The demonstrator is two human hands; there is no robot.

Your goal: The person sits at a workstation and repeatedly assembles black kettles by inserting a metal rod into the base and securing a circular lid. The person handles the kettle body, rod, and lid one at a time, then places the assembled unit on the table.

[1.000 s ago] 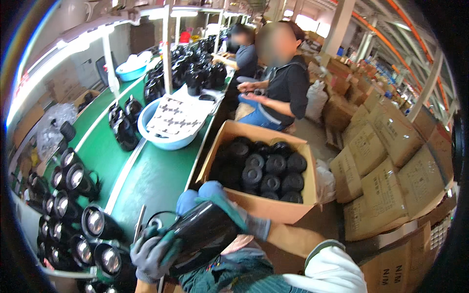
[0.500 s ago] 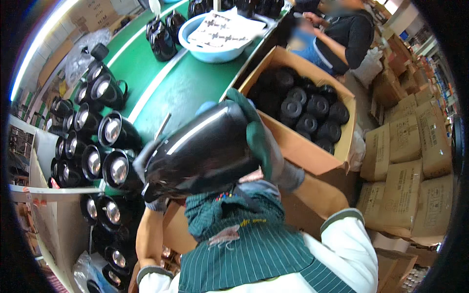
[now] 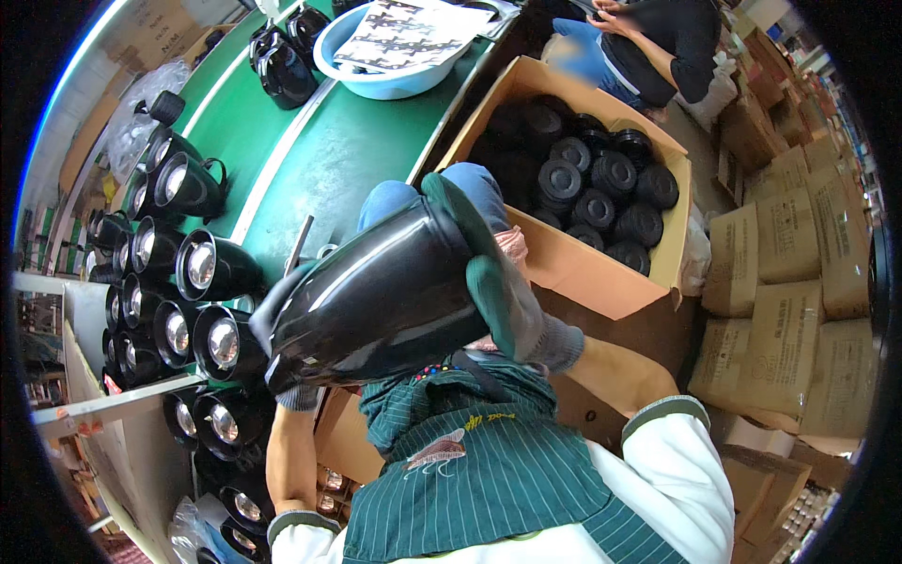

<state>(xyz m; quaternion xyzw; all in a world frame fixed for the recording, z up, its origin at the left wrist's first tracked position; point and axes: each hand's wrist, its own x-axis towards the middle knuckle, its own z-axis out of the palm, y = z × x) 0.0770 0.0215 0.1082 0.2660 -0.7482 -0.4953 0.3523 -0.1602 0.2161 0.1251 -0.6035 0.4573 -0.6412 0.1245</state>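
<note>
A glossy black thermos jug (image 3: 376,291) lies on its side across my lap, held between both hands. My left hand (image 3: 282,305), in a grey glove, is closed about its left end; most of its fingers are hidden behind the jug. A thin dark rod (image 3: 300,241) sticks up beside that hand, and I cannot make out what it belongs to. My right hand (image 3: 493,282), in a green-palmed grey glove, clasps the jug's right end, thumb on the near side and fingers on the far side.
Several black jugs with shiny linings (image 3: 200,266) stand to the left. A green work surface (image 3: 329,150) carries a blue basin (image 3: 381,86) with printed sheets. At right are an open carton (image 3: 601,291) of round black parts, stacked cartons (image 3: 770,348) and a seated person (image 3: 662,56).
My view has shifted slightly, so the basin and left-hand jugs appear farther left. The jug stays in both hands, nearly at the same tilt.
</note>
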